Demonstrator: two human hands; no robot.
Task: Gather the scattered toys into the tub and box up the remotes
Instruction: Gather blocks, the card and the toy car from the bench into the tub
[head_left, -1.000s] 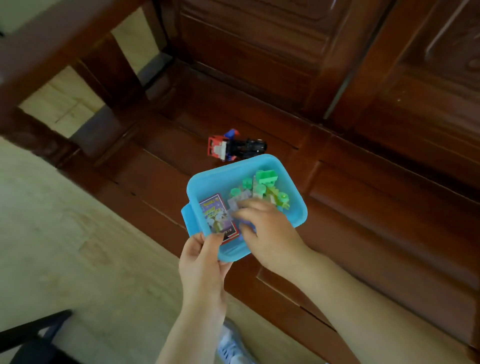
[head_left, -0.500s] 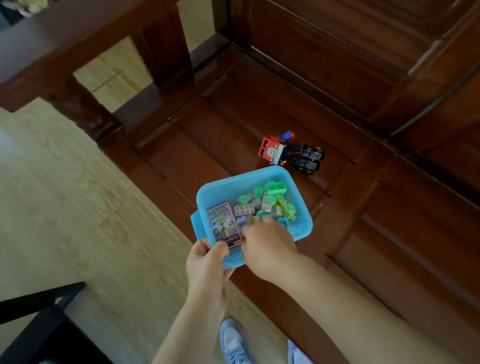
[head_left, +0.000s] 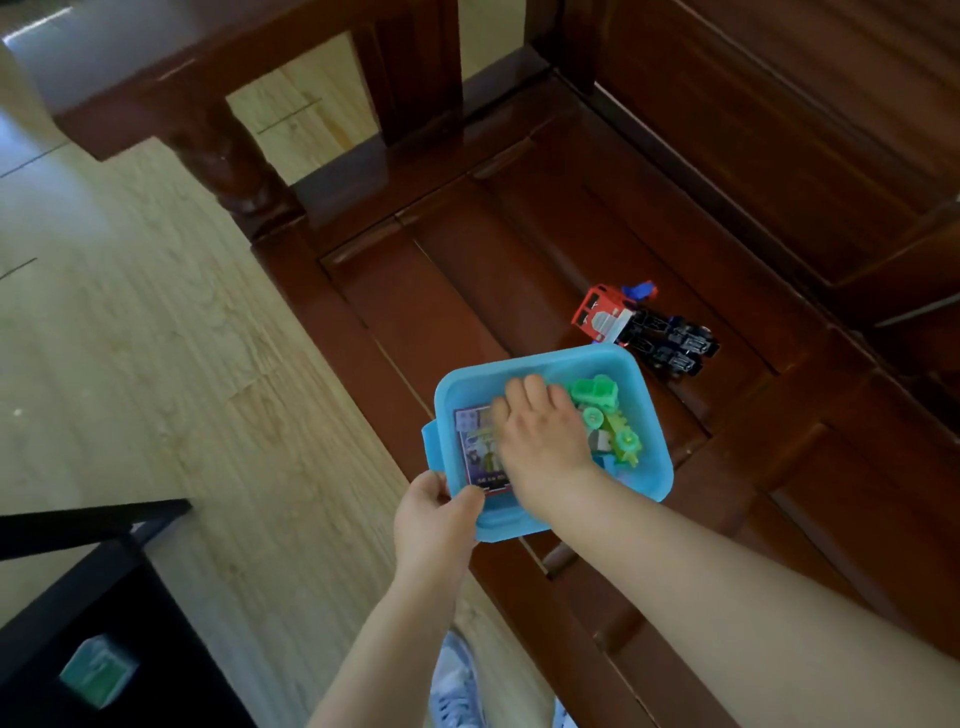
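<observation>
Left hand (head_left: 434, 519) gripping blue tub (head_left: 647, 410) rim; right hand (head_left: 540, 441) inside among green bricks (head_left: 597, 392); toy truck (head_left: 644, 330) beside

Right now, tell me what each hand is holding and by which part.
The left hand holds the blue tub by its near left corner rim. The right hand lies inside the tub on the toys; whether it has any grip cannot be told.

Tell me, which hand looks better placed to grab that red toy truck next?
Probably the right hand: it rests in the blue tub, close to the toy truck on the wooden bench. The left hand grips the tub's near corner.
</observation>
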